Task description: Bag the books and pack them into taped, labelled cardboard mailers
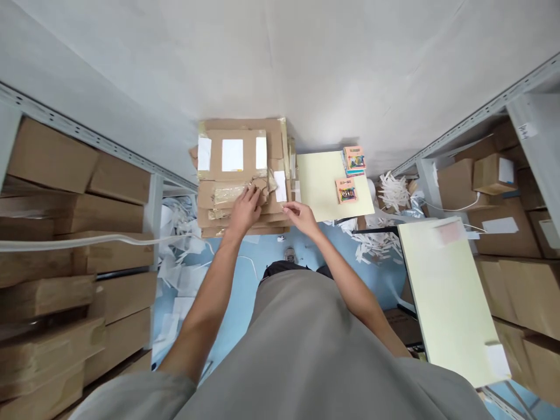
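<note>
A stack of flattened cardboard boxes [245, 149] lies in front of me, taped along its edges and bearing several white labels. My left hand [246, 209] rests on the front part of the stack, fingers stretched over the brown cardboard beside a strip of clear tape [227, 194]. At the stack's front right, my right hand [303, 217] has its thumb and forefinger pinched together near the lower end of a white label [280, 186]. What lies between those fingertips is too small to make out.
Right of the stack is a pale yellow tabletop [317, 175] with small colourful booklets [347, 191] on it. Shelves of cardboard boxes [118, 291] stand on both sides. Paper scraps [184, 274] litter the blue floor. Another pale table [450, 291] stands at right.
</note>
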Action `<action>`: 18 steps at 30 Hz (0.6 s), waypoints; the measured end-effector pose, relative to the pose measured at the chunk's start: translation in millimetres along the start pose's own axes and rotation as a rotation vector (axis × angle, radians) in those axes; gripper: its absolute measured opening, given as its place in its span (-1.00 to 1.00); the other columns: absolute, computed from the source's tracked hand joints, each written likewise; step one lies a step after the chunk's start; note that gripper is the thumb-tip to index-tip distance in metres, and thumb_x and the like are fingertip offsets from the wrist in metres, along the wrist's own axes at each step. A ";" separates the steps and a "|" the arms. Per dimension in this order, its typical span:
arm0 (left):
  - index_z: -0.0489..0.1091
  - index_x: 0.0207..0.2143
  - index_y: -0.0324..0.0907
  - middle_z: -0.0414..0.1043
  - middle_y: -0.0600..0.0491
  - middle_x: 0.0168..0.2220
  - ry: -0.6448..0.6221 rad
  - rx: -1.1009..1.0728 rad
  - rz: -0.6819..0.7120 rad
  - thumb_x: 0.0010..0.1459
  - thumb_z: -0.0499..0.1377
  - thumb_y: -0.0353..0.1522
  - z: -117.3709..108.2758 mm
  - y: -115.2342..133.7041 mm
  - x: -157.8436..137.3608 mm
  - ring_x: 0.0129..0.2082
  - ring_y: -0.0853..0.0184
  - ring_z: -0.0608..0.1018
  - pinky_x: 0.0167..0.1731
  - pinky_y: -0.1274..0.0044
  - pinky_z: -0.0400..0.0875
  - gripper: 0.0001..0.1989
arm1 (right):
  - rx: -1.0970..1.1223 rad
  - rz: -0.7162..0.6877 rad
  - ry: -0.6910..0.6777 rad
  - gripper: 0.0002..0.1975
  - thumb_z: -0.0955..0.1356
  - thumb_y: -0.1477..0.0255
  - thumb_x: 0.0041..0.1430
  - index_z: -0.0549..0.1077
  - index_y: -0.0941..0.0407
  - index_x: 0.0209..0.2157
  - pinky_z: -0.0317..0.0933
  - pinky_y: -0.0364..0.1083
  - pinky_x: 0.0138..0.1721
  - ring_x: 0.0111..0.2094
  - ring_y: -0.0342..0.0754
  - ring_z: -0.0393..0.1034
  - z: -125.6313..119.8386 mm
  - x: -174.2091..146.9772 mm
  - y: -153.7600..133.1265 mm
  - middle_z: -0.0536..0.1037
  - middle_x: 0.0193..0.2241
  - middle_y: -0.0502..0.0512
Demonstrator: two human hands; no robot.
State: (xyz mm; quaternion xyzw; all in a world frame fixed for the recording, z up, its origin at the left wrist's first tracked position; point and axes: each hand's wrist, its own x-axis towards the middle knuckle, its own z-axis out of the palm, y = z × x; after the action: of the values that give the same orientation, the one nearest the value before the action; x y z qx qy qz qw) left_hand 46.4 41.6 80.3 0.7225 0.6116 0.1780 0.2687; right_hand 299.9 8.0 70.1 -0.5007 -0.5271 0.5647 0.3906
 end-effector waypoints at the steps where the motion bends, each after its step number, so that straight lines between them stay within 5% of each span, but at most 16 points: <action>1: 0.44 0.49 -0.22 0.40 -0.34 0.53 0.023 -0.053 0.022 0.16 0.35 -0.30 -0.3 -3.4 1.4 0.63 -0.23 0.32 0.62 -0.10 0.13 -0.18 | -0.013 0.004 0.010 -0.57 0.51 -0.02 0.34 0.72 0.05 -0.07 0.59 0.11 0.17 -0.01 0.12 0.71 4.4 2.0 -0.1 0.81 -0.03 0.17; 6: 0.69 0.15 -0.08 0.77 -0.23 0.06 0.303 -0.289 0.000 0.23 0.39 -0.14 -12.3 -6.5 6.1 0.30 -0.19 0.69 0.50 -0.01 0.38 -0.53 | -0.085 0.056 0.047 -0.68 0.53 0.12 0.34 0.73 0.03 -0.04 0.56 0.13 0.24 0.06 0.12 0.70 17.5 12.7 3.0 0.81 0.02 0.14; 12: 0.62 0.19 -0.15 0.69 -0.22 0.16 0.812 -0.357 0.051 0.47 0.24 0.05 -82.6 41.8 5.2 0.29 -0.01 0.69 0.47 0.20 0.44 -0.46 | -0.041 0.083 0.056 -0.53 0.59 0.07 0.24 0.73 0.02 0.07 0.52 0.19 0.34 0.14 0.15 0.70 30.3 26.1 -1.6 0.79 0.12 0.18; 15: 0.57 0.20 -0.15 0.64 -0.12 0.10 1.041 -0.405 0.125 0.58 0.12 0.09 -111.4 85.2 10.8 0.21 0.11 0.69 0.41 0.25 0.48 -0.45 | 0.046 -0.021 0.166 -0.37 0.56 -0.11 0.26 0.69 0.03 0.15 0.55 0.17 0.32 0.19 0.17 0.68 0.2 22.3 -18.1 0.75 0.21 0.24; 18: 0.57 0.08 -0.13 0.59 -0.03 -0.04 0.996 -0.568 0.180 0.57 0.13 0.16 -107.7 130.9 26.7 0.12 0.17 0.67 0.34 0.33 0.53 -0.43 | 0.040 -0.150 0.449 -0.29 0.51 -0.18 0.32 0.62 0.02 0.25 0.50 0.20 0.38 0.26 0.19 0.63 -68.7 -0.5 -37.7 0.68 0.30 0.28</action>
State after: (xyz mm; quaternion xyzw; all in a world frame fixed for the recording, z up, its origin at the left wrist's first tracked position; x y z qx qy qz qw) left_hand 91.5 72.1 243.1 0.5003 0.5289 0.6758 0.1156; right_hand 363.9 26.7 111.3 -0.5652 -0.4515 0.4189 0.5488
